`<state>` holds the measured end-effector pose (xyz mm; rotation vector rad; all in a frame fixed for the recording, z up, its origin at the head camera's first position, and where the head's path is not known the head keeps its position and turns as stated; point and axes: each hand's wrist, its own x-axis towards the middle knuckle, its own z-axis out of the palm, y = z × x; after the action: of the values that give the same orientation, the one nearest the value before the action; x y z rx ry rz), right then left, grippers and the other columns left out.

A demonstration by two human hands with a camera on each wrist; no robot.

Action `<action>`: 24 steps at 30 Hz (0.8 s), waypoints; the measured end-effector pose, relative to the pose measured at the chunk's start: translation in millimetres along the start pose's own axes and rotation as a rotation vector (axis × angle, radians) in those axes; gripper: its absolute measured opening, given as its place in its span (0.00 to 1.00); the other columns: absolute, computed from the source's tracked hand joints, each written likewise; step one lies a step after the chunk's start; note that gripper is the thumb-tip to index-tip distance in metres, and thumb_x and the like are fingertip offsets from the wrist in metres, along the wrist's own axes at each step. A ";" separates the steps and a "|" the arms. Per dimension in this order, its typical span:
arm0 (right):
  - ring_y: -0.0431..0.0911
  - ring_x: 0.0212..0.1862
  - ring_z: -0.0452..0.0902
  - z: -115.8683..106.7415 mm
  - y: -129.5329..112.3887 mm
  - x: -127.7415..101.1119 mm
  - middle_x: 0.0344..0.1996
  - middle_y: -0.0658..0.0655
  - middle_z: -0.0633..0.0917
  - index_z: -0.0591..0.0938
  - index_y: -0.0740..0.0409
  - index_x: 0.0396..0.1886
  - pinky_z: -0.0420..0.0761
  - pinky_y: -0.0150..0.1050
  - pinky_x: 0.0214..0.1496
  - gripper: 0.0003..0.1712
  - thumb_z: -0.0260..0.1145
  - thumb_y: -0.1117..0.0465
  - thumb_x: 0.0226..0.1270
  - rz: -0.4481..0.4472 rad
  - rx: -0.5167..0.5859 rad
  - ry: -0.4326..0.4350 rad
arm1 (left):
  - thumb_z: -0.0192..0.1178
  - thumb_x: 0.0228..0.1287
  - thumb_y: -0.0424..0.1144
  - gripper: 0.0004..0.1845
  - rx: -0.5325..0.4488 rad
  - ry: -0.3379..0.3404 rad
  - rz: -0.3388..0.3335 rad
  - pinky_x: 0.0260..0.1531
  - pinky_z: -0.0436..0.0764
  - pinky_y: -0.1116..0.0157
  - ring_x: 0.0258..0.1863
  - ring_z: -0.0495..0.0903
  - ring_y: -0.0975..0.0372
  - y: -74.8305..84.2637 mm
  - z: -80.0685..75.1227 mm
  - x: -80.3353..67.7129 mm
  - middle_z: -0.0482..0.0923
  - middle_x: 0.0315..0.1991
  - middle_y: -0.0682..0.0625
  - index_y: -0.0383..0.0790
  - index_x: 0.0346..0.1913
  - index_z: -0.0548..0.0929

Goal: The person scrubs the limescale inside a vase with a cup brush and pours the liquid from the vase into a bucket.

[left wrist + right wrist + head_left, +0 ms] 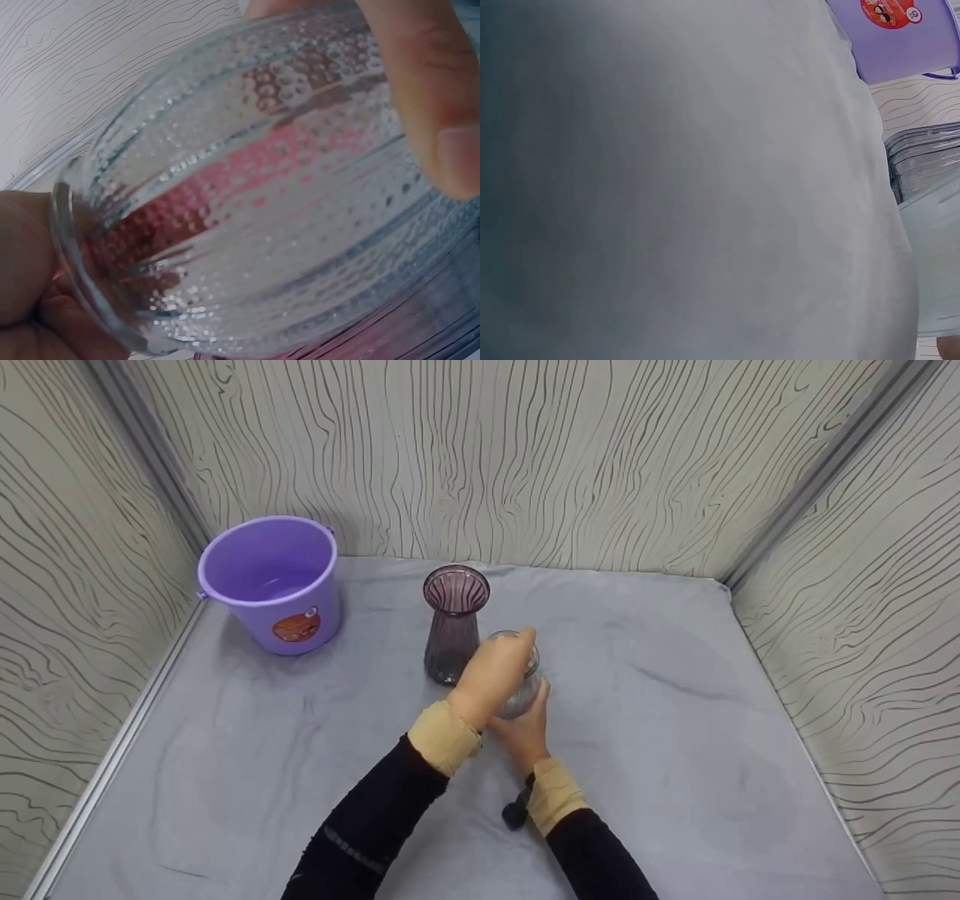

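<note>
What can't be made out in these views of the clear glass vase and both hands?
- Head view: the left hand covers most of the clear vase; its rim is hidden.
- Right wrist view: grey cloth fills the frame; the right hand is unseen there.
- Left wrist view: the vase base is cut off.

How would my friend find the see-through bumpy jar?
Start at the purple bucket in the grey table's back left corner, then go right past the tall dark purple vase. The clear glass jar sits beside it, gripped by both hands; it alone is colourless and dotted.
</note>
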<state>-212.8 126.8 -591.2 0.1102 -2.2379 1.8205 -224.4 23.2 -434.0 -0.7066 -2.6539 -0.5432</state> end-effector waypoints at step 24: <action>0.61 0.76 0.53 3.1 0.7 0.4 0.74 0.69 0.58 0.47 0.63 0.77 0.53 0.62 0.76 0.70 0.85 0.54 0.44 0.027 -0.005 0.021 | 0.65 0.63 0.27 0.14 0.059 0.019 0.026 0.29 0.86 0.59 0.30 0.86 0.52 -4.0 4.1 1.6 0.83 0.31 0.42 0.30 0.50 0.77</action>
<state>-213.8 124.0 -592.3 0.0595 -2.2400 1.8210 -228.7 22.4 -438.1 -0.7145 -2.6282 -0.4603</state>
